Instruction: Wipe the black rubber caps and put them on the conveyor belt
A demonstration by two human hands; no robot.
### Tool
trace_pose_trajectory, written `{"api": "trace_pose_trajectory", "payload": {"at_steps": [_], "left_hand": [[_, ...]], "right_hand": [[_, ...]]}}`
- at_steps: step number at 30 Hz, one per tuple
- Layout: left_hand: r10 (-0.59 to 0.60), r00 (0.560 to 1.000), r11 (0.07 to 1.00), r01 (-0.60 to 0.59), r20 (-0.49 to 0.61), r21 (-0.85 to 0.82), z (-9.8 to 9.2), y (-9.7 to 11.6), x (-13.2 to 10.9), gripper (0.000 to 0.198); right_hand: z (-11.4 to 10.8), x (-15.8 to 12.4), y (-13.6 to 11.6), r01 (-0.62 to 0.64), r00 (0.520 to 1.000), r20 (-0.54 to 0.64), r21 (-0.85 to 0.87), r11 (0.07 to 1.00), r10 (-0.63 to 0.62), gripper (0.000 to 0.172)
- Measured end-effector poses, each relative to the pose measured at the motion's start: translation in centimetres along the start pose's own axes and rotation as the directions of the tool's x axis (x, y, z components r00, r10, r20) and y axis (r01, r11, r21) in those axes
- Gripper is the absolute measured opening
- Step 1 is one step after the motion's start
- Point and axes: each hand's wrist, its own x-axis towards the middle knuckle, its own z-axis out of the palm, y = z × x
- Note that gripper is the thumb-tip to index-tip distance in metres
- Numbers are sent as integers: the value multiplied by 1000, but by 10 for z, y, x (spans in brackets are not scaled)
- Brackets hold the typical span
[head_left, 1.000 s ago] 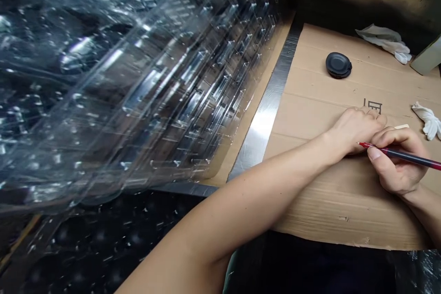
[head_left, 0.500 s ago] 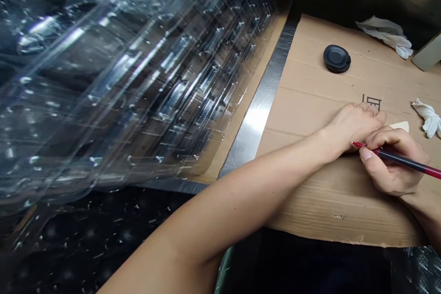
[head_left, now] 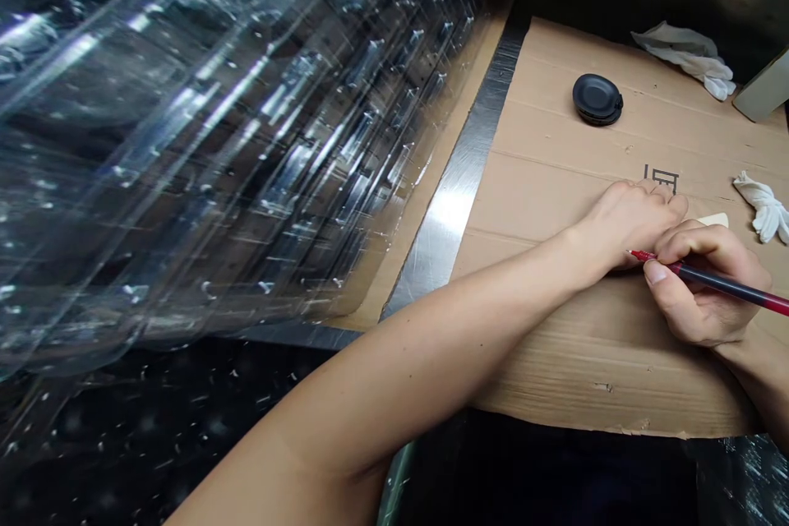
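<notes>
My left hand (head_left: pixel 638 214) rests palm down on the brown cardboard (head_left: pixel 555 140); its fingers look laid out flat, though the tips are partly hidden. Close beside it, my right hand (head_left: pixel 708 279) pinches a pen (head_left: pixel 733 283) with a dark barrel and red ends. The pen's tip points left, close to my left wrist; whether it touches is unclear. A small cream-coloured piece (head_left: pixel 715 220) pokes out behind my right hand, mostly hidden. Farther back on the cardboard sits a round black plastic part (head_left: pixel 597 99), with dark printed marks (head_left: pixel 662 177) nearer my left hand.
Stacked clear plastic trays (head_left: pixel 277 123) fill the left side, beside a metal strip (head_left: pixel 456 197). A white glove (head_left: pixel 761 205) lies at the right, and crumpled white cloth (head_left: pixel 687 53) at the back. A pale box-like object (head_left: pixel 764 90) stands at the right edge.
The whole view has shifted slightly, so the trays, cardboard and black part appear a little farther left and up. Both hands and the pen keep nearly the same position relative to each other.
</notes>
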Motion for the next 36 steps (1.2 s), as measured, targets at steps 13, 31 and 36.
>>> {"api": "trace_pose_trajectory", "payload": {"at_steps": [13,31,36], "left_hand": [[-4,1000,1000,4,2,4,4,-2,3,29],[-7,1000,1000,7,16,20,3,-1,2,32],[-4,1000,1000,4,7,15,3,-1,2,31]], "right_hand": [[4,5,-5,8,1000,21,13,1000,-9,15],[4,3,-3,-5,1000,4,18,1000,5,16],[4,3,-4,-3,1000,7,14,1000,3,16]]}}
